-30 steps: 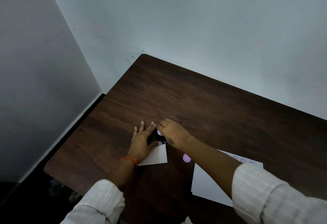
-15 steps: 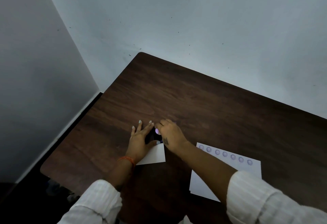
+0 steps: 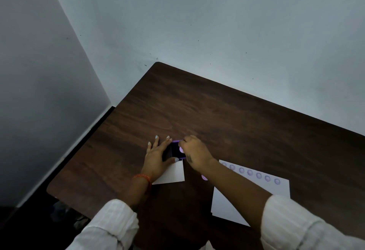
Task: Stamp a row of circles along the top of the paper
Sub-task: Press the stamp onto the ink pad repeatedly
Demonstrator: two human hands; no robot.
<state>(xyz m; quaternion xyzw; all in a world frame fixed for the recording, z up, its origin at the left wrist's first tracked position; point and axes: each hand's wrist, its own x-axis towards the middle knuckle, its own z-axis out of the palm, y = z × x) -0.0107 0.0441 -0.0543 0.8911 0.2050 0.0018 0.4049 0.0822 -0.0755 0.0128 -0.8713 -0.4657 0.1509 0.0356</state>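
Note:
A white paper (image 3: 227, 206) lies on the dark wooden table (image 3: 217, 111) at the right, with a row of several purple circles (image 3: 249, 172) along its far edge. Left of it sits a dark ink pad (image 3: 175, 152) with a purple rim. My left hand (image 3: 158, 157) lies against the pad, index finger and thumb holding its sides. My right hand (image 3: 195, 155) pinches a small purple round stamp (image 3: 181, 149) down on the pad.
A small white sheet (image 3: 173, 174) lies under my left hand's heel, just near of the pad. A small purple round piece (image 3: 204, 177) rests on the table beside my right forearm. Walls close off the table's far and left sides.
Both hands have stayed at the ink pad. My right hand has shifted slightly, so the pad's purple rim and dark face show more. The view has tilted a little.

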